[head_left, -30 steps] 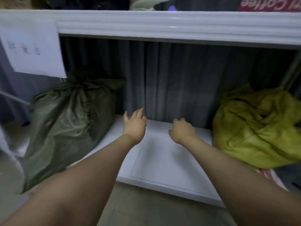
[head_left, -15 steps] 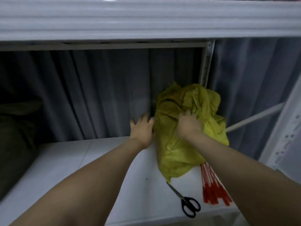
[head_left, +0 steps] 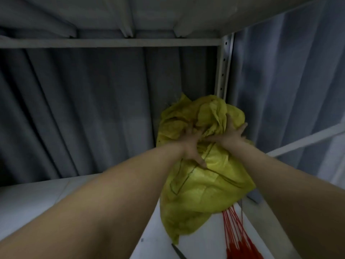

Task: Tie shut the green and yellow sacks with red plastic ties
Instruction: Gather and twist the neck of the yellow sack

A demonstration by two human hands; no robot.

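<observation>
The yellow sack stands on the white shelf at the right, against the corner post. Its crumpled open top bunches up between my hands. My left hand presses on the sack's upper left with fingers spread and dug into the fabric. My right hand grips the fabric at the upper right, fingers splayed. A bundle of red plastic ties lies on the shelf under the sack's lower right. The green sack is out of view.
A scissors blade tip shows at the bottom edge beside the ties. A perforated metal post rises behind the sack. Grey curtain hangs behind the shelf. The upper shelf's underside is close overhead.
The view swung right from the green sack to the yellow one and moved closer. Both hands went from hovering over the shelf to gripping the yellow sack's top.
</observation>
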